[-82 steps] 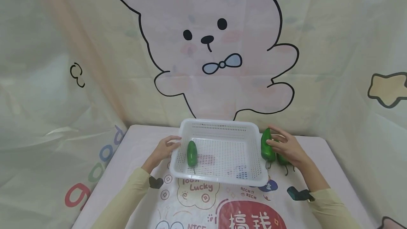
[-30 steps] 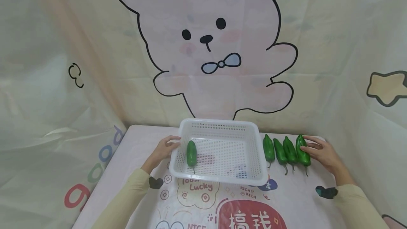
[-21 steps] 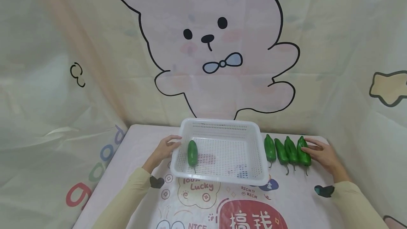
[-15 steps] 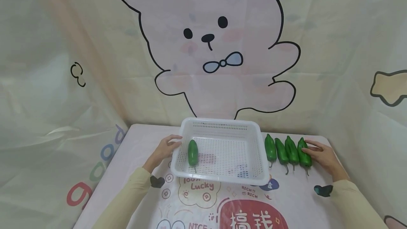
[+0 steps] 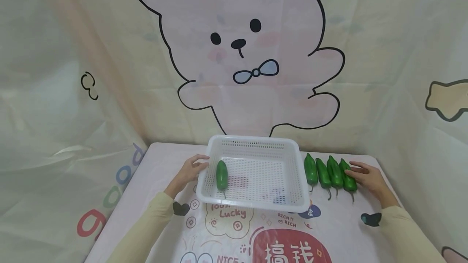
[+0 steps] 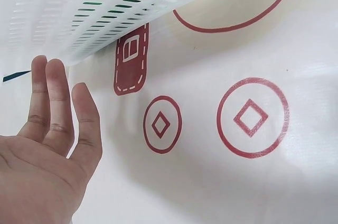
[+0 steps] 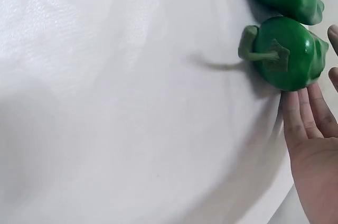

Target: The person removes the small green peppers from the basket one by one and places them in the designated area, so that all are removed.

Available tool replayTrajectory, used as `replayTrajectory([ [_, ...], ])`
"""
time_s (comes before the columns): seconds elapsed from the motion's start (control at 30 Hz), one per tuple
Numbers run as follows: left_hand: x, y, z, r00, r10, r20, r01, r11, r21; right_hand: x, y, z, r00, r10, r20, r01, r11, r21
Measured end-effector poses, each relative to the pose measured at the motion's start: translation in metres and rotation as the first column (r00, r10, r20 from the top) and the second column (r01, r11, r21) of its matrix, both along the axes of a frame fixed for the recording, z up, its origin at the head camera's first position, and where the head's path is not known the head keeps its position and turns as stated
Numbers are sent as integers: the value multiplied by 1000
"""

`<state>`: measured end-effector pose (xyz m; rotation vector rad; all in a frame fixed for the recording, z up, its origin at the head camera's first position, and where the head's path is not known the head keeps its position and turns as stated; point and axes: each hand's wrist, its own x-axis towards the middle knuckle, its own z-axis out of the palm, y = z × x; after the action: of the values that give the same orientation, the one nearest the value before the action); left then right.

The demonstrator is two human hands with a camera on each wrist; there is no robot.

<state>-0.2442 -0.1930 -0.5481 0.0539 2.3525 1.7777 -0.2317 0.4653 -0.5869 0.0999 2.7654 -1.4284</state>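
A white perforated plastic basket (image 5: 252,205) sits near the back of the table, with one green pepper (image 5: 221,175) lying inside at its left. Fingertips of my left hand (image 5: 189,170) rest against the basket's left side; in the left wrist view its fingers (image 6: 59,97) are nearly straight. Right of the basket, several green peppers lie in a row, stems toward me. At the row's right end, straightish fingers of my right hand (image 5: 369,178) touch the side of the last green pepper (image 5: 348,181). The right wrist view shows that pepper's stem end, with fingers (image 7: 294,115) beside it.
The leftmost pepper of the row (image 5: 310,170) lies close to the basket's right wall, and two more peppers are between it and the last one. A printed white cloth (image 5: 351,230) covers the table. Cartoon-printed sheets (image 5: 237,100) hang behind and at both sides.
My right hand has gone from the pepper beside the basket to the row's right end. Over the last half second it has pushed the last pepper slightly left. My left hand stays put.
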Motion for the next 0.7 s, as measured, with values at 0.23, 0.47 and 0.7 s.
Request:
replayTrajectory([
  [0.23,-1,0,-2,1000,1,-14,-1,1000,-1,7,0,10,996,56,72,-59,997,43],
  [0.47,-2,0,-3,1000,-13,-7,13,1000,3,16,-8,28,999,35,-13,-36,999,-33],
  [0.7,-3,-1,-4,1000,-8,7,8,1000,0,20,-35,55,994,-30,-108,-1,961,-277],
])
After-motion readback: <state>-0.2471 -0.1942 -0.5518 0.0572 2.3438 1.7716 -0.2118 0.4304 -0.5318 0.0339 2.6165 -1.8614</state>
